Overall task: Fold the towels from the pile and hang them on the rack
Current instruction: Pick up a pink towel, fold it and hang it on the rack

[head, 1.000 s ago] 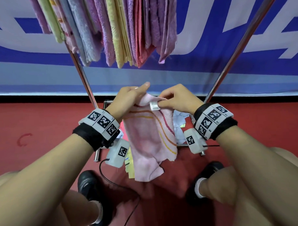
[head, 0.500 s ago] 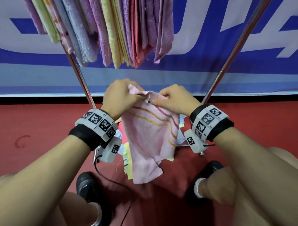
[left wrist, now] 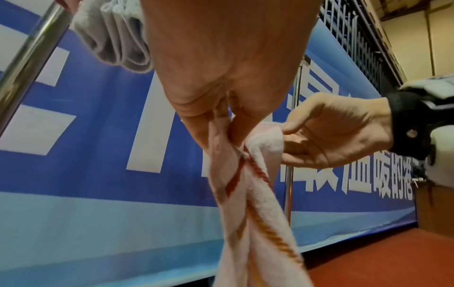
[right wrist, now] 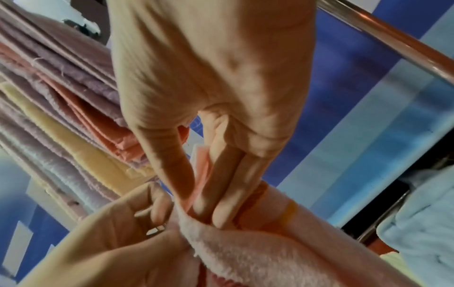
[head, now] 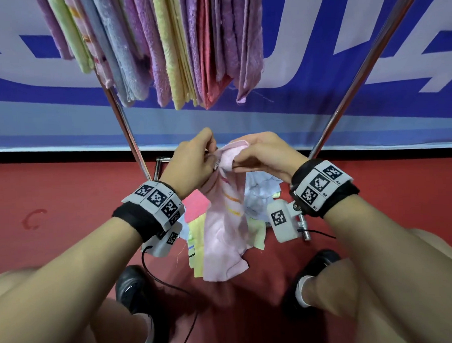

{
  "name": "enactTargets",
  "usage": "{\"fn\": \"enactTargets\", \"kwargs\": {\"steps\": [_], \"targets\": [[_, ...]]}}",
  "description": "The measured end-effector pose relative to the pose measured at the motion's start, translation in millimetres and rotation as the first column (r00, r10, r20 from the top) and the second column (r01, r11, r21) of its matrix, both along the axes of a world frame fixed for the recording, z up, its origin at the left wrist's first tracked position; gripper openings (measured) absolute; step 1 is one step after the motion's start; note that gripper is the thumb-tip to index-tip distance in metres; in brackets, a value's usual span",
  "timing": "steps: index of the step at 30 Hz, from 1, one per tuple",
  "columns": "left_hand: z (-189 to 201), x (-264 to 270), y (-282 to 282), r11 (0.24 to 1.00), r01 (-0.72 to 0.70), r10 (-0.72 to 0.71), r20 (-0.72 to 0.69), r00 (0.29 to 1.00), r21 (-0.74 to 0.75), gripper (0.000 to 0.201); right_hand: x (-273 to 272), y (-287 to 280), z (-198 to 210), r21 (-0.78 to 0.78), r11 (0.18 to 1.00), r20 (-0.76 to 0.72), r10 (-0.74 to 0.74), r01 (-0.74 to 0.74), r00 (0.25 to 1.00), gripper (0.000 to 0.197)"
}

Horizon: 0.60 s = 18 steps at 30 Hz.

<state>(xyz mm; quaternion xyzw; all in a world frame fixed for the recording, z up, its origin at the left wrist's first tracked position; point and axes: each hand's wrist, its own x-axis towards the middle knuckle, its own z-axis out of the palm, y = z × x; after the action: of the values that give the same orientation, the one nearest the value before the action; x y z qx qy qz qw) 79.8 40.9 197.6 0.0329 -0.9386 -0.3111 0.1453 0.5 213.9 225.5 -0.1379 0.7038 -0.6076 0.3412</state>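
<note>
My black shoes (head: 137,299) stand on the red floor (head: 65,194) below me, and a thin black cable (head: 167,285) trails across it from my left wrist. Above them my forearms reach forward, each with a marked band (head: 156,203) round the wrist.

My left hand (head: 191,165) pinches the top edge of a pink towel (head: 225,238) between thumb and fingers. My right hand (head: 265,154) is just beside it, thumb and fingers closed on the same top edge, where the cloth rolls over my fingertips. The two hands almost touch. The towel hangs down from them, bunched lengthwise, with orange and red stripes running across it, its lower end loose above the floor.

Behind the towel lies the pile (head: 259,193) of crumpled towels, white, yellow and pink, at the foot of the rack (head: 358,82). Its two shiny legs slant up on either side of my hands. Folded towels (head: 167,44) in purple, yellow, pink and blue hang close together overhead. Farthest back is a blue and white banner (head: 307,95).
</note>
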Motion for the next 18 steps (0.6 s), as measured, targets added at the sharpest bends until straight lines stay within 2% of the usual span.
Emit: {"fn": "enactTargets", "kwargs": {"steps": [3,5,7,8,10,11,12,15,16,18], "targets": [[1,-2,-2,0.999,0.013,-0.013,0.013,1.0,-0.034,0.016,0,0,-3,0.023,1.0,-0.125,0.01,-0.007,0.992,0.032],[3,-1,0,1.0,0.008,-0.009,0.05,0.999,0.011,0.015,1,-1,-5,0.055,0.997,-0.205,-0.045,0.058,0.978,0.023],[2,0,6,0.996,-0.013,0.005,0.095,0.995,0.084,0.004,0,-4,-9,0.081,0.989,-0.259,-0.101,0.126,0.961,0.013],[1,1,9,0.993,-0.028,0.016,0.106,0.994,0.111,0.012,-1,-5,-10,0.131,0.978,-0.345,-0.106,0.16,0.933,0.014],[-3,3,15,0.994,-0.044,0.032,0.12,0.992,0.101,0.036,-1,-7,-13,0.255,0.937,-0.56,-0.059,0.239,0.827,0.03],[-4,3,17,0.996,-0.059,0.052,0.111,0.992,0.066,0.043,-1,-7,-14,0.285,0.921,-0.619,-0.036,0.267,0.784,0.037],[-4,2,18,0.997,-0.071,0.067,0.104,0.992,0.042,0.046,0,-6,-13,0.298,0.918,-0.635,-0.015,0.263,0.772,0.039],[-6,-2,15,0.994,-0.093,0.085,0.122,0.989,0.062,0.031,2,-1,-8,0.32,0.933,-0.61,0.07,0.165,0.789,0.032],[-5,-4,13,0.992,-0.094,0.082,0.134,0.988,0.089,0.022,1,1,-7,0.343,0.926,-0.638,0.107,0.156,0.763,0.032],[-5,-7,7,0.984,-0.104,0.082,0.147,0.986,0.147,0.004,-5,3,-9,0.399,0.89,-0.735,0.168,0.219,0.657,0.033]]}}
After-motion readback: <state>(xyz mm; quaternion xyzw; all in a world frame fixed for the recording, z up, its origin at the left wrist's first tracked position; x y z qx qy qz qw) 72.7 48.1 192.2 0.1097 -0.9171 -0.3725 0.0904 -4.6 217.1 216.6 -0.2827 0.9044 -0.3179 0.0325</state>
